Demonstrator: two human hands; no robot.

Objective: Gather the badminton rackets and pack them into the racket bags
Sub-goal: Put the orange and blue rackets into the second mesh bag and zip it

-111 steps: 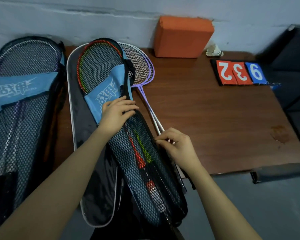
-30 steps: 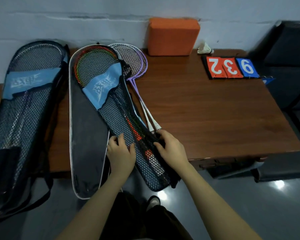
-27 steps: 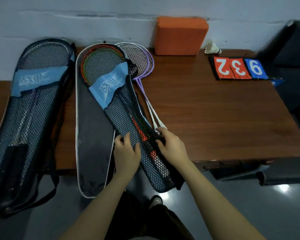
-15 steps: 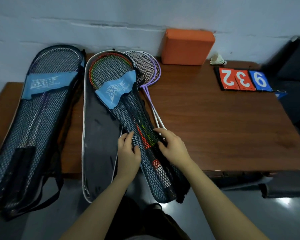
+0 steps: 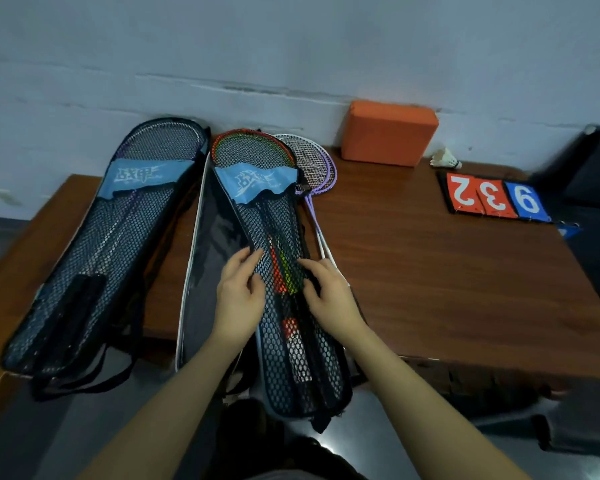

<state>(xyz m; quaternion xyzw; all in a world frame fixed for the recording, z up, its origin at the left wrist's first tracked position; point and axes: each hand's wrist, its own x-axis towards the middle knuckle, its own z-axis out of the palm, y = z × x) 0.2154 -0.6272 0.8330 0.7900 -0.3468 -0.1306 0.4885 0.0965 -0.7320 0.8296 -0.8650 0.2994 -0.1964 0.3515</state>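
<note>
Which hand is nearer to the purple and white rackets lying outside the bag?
Right. The right hand is at the right edge of the middle mesh bag, beside the loose rackets' shafts. The left hand is on the bag's far, left edge.

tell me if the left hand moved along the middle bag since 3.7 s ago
Yes. The left hand went from the blue band down the middle bag toward its handle end.

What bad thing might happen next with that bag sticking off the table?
The middle bag hangs well past the table edge, so it may slide off if the hands let go. The purple rackets lie partly under that bag, unpacked; tugging the bag could drag them along.
</note>
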